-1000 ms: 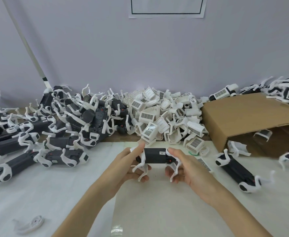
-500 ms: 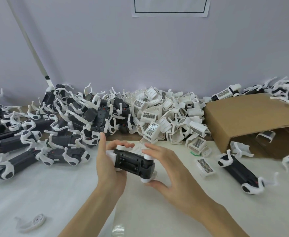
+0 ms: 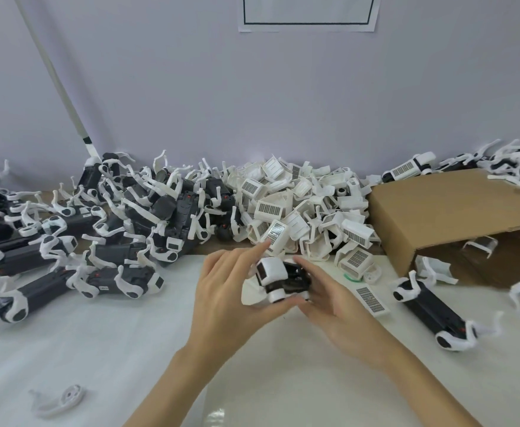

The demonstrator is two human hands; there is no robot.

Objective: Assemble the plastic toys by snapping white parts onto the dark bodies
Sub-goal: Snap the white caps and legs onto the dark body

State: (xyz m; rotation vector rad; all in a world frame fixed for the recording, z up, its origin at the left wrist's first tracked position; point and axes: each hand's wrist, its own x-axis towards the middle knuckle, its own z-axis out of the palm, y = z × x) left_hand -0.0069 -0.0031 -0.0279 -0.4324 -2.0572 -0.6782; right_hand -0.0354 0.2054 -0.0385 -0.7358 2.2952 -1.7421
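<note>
Both hands, left (image 3: pixel 221 291) and right (image 3: pixel 329 298), grip one dark toy body (image 3: pixel 286 277) with a white part, just above the tabletop (image 3: pixel 129 349).

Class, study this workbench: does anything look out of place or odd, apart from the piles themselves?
Yes. A lone white part lies by itself at the near left, far from the heap of white parts by the wall. The cardboard box lies on its side, with parts spilling from its open mouth.

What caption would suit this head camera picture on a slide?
Both hands, left hand and right hand, hold a dark toy body before a pile of white parts.
</note>
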